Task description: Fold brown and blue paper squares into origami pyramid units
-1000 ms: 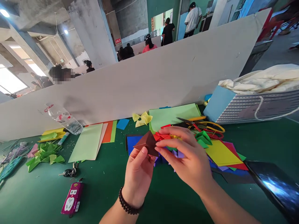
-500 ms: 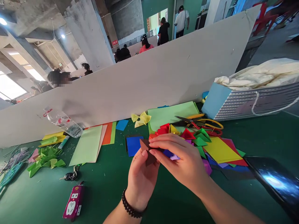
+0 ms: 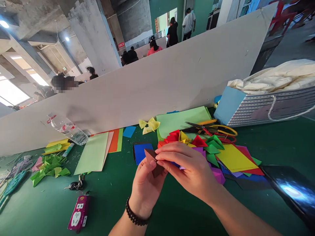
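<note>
Brown folded paper piece (image 3: 153,164), held above the middle of the counter (image 3: 41,209), toward its front edge: my left hand (image 3: 145,186) pinches it from below while my right hand (image 3: 189,168) grips its top, apparently to keep the folds closed. Coloured folded paper pieces (image 3: 199,141) lie just beyond, within reach.

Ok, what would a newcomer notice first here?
The left hand and right hand pinch a dark brown folded paper piece at centre, right in front of a bright heap of folded red and green paper pieces. Upper right, a striped paper bag stands on the green table.
</note>
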The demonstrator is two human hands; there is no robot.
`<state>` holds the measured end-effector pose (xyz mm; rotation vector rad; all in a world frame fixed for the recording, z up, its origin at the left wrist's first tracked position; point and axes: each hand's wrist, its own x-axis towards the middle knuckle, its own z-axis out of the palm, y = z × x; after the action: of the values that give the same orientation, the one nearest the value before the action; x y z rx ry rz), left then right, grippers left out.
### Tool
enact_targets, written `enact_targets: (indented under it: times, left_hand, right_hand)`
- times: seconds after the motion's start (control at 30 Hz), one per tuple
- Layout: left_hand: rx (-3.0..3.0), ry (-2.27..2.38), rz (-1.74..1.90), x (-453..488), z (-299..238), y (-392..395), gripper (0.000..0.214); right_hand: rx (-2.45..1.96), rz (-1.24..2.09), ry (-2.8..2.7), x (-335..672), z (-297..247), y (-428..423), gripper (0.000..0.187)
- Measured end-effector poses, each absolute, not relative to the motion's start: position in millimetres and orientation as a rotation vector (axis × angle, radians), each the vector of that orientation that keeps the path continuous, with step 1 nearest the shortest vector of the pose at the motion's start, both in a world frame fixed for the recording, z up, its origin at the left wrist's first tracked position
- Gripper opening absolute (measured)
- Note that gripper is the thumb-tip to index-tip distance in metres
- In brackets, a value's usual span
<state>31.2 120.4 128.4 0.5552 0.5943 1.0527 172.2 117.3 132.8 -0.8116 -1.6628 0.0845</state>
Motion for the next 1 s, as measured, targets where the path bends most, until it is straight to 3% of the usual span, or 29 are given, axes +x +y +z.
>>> enact_targets:
  times: [0.23,0.8,1.0]
  left_hand:
    - [0.462,0.647,0.997,25,131,118,0.017]
    - [0.554,0.721,1.037,32,128,121,0.031]
    - [0.828,0.669,1.022,28,131,124,0.037]
  right_hand:
    - [-0.843,0.290,-1.710,179,132,116,0.016]
    - [-0.905,-0.166,-1.819,174,136,110,0.017]
    - [-0.824,0.131,-1.770,180,135,106,0.024]
